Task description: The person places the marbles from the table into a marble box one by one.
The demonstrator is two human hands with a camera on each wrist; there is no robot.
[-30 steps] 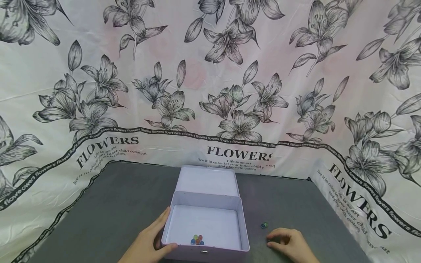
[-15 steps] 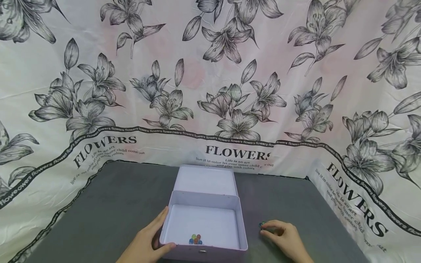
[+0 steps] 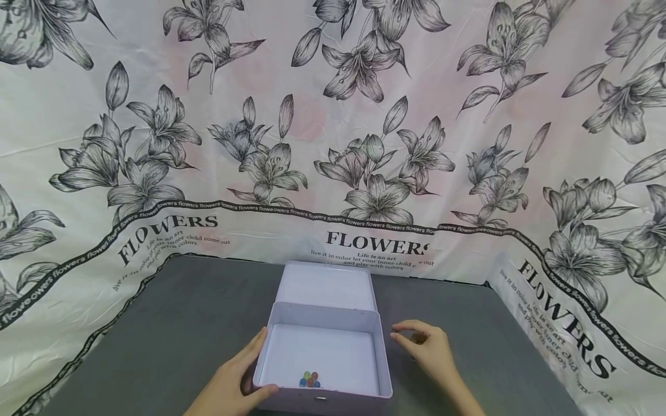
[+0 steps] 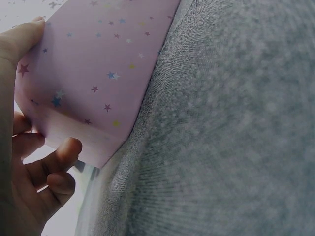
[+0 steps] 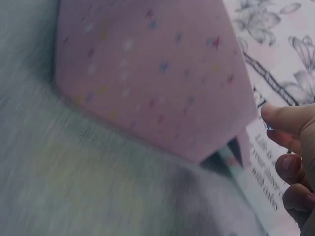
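Note:
An open lilac tin box [image 3: 386, 370], printed with small stars outside, stands in the middle of the table, lid tipped back. Several coloured marbles [image 3: 310, 379] lie together inside by its front wall. My left hand [image 3: 236, 372] grips the box's front left corner, thumb over the front rim and fingers along the side. In the left wrist view, two fingers curl clear of the wall. Just right of the box, my right hand [image 3: 424, 346] is raised, pinching a small blue marble [image 5: 269, 128] between thumb and forefinger; the fingertips cover most of it.
A grey cloth [image 3: 208, 312] covers the table. The box's lid [image 3: 328, 286] leans back behind it. White curtains [image 3: 270, 115] printed with lilies surround the table at the back and sides.
My right hand has gone from the table to the small marbles on the right, then up and left toward the box's right wall. My left hand has kept its grip on the box.

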